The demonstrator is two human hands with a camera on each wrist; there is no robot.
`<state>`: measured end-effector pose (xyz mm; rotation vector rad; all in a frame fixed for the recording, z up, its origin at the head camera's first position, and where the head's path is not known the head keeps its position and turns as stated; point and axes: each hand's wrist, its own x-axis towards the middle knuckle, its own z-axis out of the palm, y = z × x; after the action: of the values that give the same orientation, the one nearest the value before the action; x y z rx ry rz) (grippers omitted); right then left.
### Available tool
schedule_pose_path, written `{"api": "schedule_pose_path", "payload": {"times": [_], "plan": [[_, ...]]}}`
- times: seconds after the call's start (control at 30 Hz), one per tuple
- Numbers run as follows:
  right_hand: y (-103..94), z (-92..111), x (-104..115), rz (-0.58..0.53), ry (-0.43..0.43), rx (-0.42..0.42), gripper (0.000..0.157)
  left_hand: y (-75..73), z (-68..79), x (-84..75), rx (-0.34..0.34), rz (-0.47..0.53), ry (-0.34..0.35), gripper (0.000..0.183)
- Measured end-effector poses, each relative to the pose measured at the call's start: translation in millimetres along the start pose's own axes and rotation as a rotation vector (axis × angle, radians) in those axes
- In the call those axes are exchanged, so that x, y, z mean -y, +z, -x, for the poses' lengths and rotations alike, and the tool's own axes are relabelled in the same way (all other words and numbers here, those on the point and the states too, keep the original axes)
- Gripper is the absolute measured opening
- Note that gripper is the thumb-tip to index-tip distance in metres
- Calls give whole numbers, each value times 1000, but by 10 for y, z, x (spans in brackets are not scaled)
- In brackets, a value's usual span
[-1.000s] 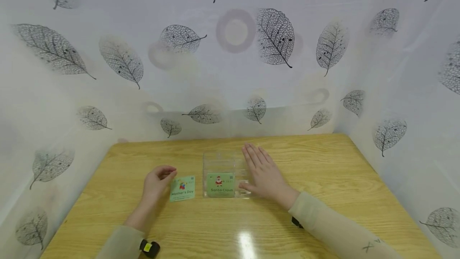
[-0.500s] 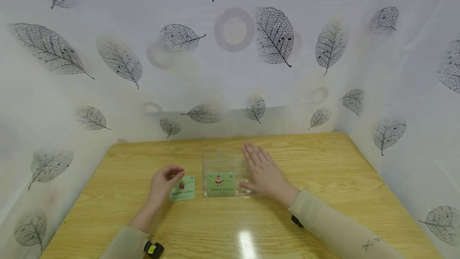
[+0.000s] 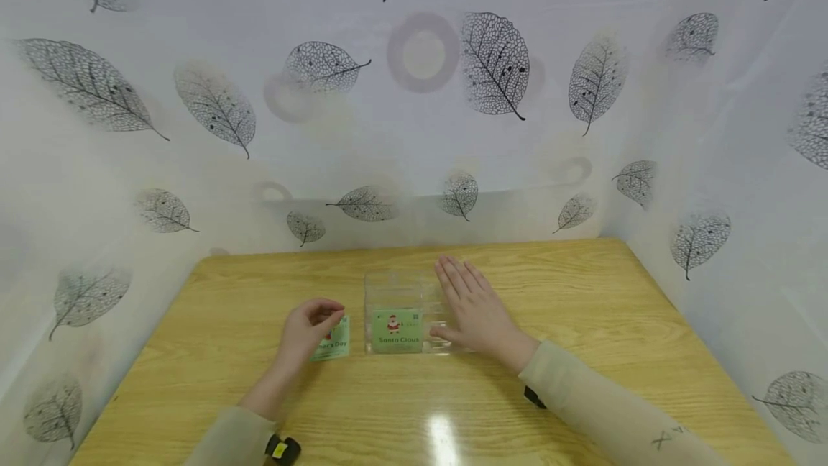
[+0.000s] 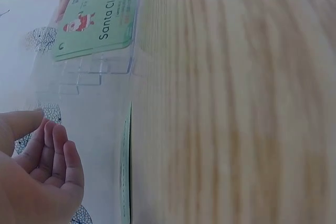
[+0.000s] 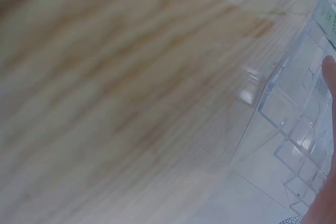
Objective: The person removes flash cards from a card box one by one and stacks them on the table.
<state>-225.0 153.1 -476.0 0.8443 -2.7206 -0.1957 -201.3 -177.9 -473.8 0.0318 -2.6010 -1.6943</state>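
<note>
A clear plastic tiered card holder (image 3: 394,286) stands mid-table. A green card reading Santa Claus (image 3: 397,331) sits in its front left slot, also visible in the left wrist view. My right hand (image 3: 481,318) lies with straight fingers against the holder's right part. Left of the holder, a green Mother's Day card (image 3: 338,345) lies on the table, partly covered by my left hand (image 3: 307,333). In the left wrist view that left hand (image 4: 47,171) hovers above the flat card (image 4: 126,166), fingers loosely bent towards the thumb, holding nothing.
The wooden table (image 3: 388,416) ends at a pale curtain (image 3: 291,164) printed with dark leaves, which also runs along both sides. Black straps with small devices are on both wrists.
My left hand has moved rightwards over the Mother's Day card and covers more of it. The card, the holder and my right hand stay in place.
</note>
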Motion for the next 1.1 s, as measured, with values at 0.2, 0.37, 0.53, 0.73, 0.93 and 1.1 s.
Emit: {"api": "schedule_pose_path", "payload": {"times": [0.2, 0.37, 0.53, 0.73, 0.93, 1.1], "plan": [[10, 0, -7, 5, -6, -14, 115, 68, 14, -59, 10, 6, 28, 17], [7, -1, -10, -5, -5, -17, 115, 142, -2, -80, 18, 8, 48, 16], [6, -2, -10, -12, -3, -4, 115, 205, -11, -93, 19, 12, 58, 15], [9, 1, -5, -18, -5, -8, 115, 258, -12, -110, 24, 43, 49, 14], [21, -3, -4, -15, -1, -10, 115, 295, -18, -106, 14, 39, 56, 13], [14, 1, -1, -26, 6, 8, 116, 321, -19, -98, 13, 40, 53, 13]]}}
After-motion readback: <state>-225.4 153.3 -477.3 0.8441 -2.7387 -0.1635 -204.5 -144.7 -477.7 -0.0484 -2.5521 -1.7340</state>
